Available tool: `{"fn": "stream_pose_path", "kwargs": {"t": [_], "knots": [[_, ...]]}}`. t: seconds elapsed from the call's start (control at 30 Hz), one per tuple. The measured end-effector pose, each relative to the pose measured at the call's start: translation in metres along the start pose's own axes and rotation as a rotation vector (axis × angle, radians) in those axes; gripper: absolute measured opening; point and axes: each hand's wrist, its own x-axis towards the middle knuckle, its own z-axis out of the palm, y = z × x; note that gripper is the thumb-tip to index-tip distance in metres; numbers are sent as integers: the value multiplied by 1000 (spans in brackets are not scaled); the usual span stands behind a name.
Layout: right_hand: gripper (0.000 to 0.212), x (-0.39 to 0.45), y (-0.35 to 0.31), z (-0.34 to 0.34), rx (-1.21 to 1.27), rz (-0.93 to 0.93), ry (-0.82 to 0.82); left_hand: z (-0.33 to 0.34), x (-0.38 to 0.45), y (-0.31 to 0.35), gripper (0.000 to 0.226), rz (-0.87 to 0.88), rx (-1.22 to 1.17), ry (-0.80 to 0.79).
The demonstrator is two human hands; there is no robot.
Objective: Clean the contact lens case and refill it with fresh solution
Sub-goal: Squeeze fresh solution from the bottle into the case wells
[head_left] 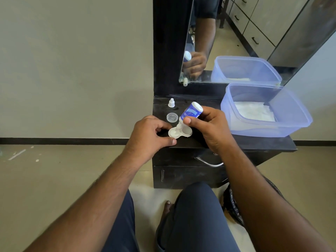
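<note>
Lens case [180, 133] on black table [254, 142], front edge. Left hand [149, 135] pinches its left well. Right hand [209, 128] grips solution bottle [190, 112] inverted, nozzle in left well. Loose cap [172, 117], bottle cap [171, 103] behind; plastic tub [291, 128] right.

Bottle label: the print on the solution bottle [191, 112] held in the right hand [209, 128] is too small to read.
Bottle body: partly covered by that hand's fingers.
Case: the lens case [180, 132] has its near-left rim hidden under the left hand [151, 135]; liquid level inside cannot be told.
Right well: partly behind the right thumb.
Container: the blue container [263, 113], right of the hands, holds something white, indistinct.
</note>
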Motion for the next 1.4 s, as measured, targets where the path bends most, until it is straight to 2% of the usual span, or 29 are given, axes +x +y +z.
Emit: {"fn": "stream_pose_path", "kwargs": {"t": [0.33,1.07,1.4], "knots": [[23,0,2,-1,-37,33,12,0,1,1,41,-17,6,-5],[16,-1,0,1,40,-1,42,1,-1,3,50,-29,5,-2],[15,6,3,10,-22,-40,-22,4,0,2,41,-14,15,34]]}}
